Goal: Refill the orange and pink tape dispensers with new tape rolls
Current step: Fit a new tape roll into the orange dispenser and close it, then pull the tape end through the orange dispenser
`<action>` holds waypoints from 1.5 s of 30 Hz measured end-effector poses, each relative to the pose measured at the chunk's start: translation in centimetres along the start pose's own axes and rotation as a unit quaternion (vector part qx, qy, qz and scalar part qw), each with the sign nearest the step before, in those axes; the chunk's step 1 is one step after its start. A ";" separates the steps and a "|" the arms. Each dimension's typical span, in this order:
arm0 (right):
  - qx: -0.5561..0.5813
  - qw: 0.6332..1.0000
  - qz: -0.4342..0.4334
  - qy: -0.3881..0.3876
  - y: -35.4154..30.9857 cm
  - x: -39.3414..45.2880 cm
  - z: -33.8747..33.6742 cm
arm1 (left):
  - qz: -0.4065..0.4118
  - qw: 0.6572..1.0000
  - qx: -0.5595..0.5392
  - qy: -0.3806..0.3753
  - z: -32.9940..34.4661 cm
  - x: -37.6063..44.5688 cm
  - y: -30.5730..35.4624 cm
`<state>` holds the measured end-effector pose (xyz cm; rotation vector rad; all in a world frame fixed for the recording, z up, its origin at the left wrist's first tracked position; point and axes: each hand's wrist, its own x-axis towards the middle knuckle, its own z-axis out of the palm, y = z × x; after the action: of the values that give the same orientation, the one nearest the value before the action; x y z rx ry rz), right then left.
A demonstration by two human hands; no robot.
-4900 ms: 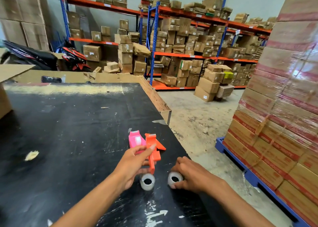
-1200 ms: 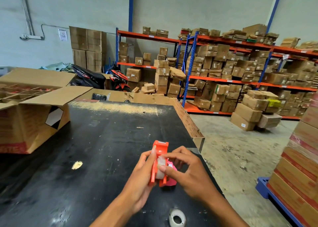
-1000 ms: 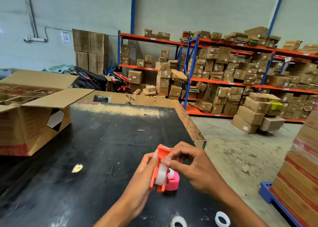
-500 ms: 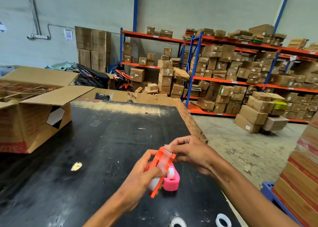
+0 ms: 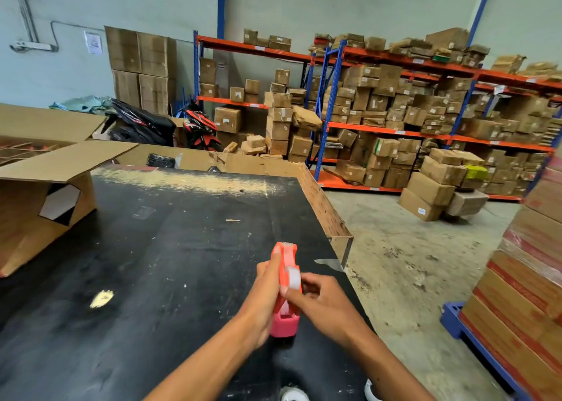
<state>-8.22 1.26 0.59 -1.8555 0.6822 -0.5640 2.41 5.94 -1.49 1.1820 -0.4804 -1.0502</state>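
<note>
1. My left hand point(image 5: 261, 297) is clamped on the orange dispenser point(image 5: 286, 267), held upright above the black table point(image 5: 170, 248).
2. My right hand point(image 5: 322, 303) pinches the clear tape roll point(image 5: 293, 276) seated in it.
3. The pink dispenser point(image 5: 284, 324) stands on the table directly beneath.
4. Judgement: light, rigid plastic; grip the flat sides, clear of the cutter end. The tape film is thin and sticky; handle it by its edges.
5. A spare roll point(image 5: 293, 395) lies at the near edge.

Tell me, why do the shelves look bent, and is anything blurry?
Head view: the wide lens bows the shelves and stacked cartons near the edges; the hands and orange dispenser are slightly motion-blurred; lighting is soft and even, with a faint sheen on the black table.
</note>
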 end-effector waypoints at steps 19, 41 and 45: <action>-0.246 0.952 0.180 0.008 8.4 4.0 -3.0 | 0.184 0.823 0.534 -0.051 -6.4 3.9 -5.5; -0.463 0.883 0.011 0.077 3.7 5.0 5.7 | 0.174 0.848 0.497 -0.067 -7.7 2.5 -4.2; -0.451 0.885 0.005 0.114 4.6 4.1 6.2 | 0.170 0.847 0.499 -0.066 -7.7 2.2 -4.0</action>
<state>-2.06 1.20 -5.62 -2.6628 1.2585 -0.4942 7.82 7.97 -8.28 1.8327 -1.4034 -0.5335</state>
